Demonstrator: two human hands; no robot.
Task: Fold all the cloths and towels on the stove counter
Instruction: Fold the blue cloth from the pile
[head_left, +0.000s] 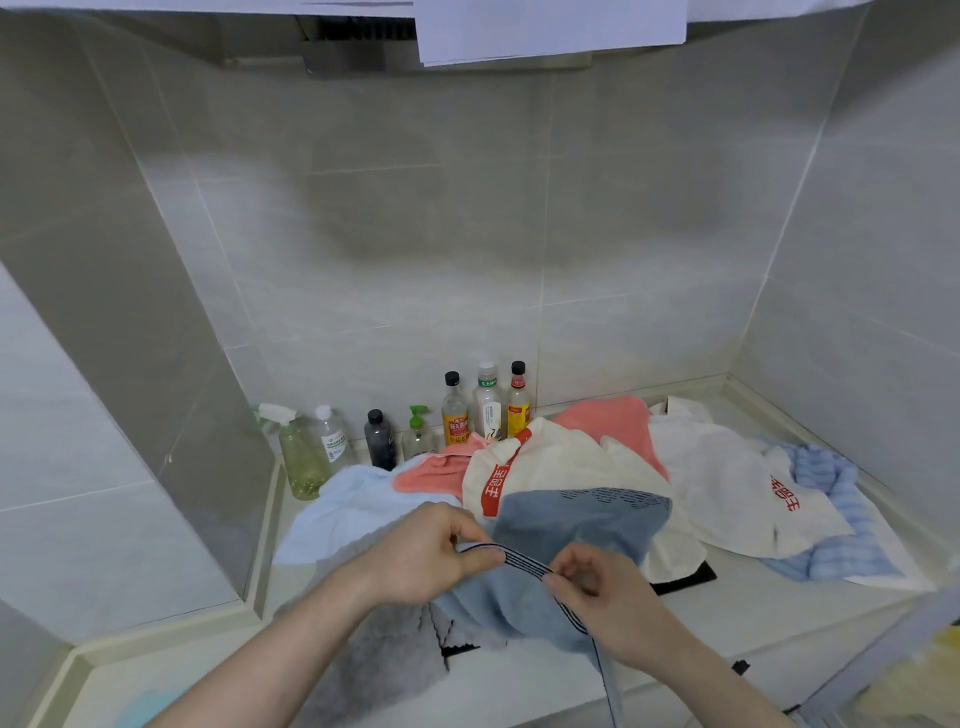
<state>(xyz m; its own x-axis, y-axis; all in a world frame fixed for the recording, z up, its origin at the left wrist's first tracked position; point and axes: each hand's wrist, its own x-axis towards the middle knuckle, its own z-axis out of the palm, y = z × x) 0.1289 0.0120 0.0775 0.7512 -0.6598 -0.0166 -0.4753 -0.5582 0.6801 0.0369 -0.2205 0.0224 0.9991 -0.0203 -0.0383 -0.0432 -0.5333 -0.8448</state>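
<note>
A blue-grey towel with dark stripes along its border is lifted over the front of the stove counter. My left hand pinches its striped edge, and my right hand pinches the same edge a little to the right. Behind it lies a heap: a cream cloth with a red printed band, a coral towel, a light blue cloth, a white cloth with red print and a blue striped cloth. A grey fluffy towel lies under my left forearm.
Several bottles and a green spray bottle stand along the tiled back wall. The black stove top shows under the cloths. Tiled walls close in both sides. The range hood hangs overhead.
</note>
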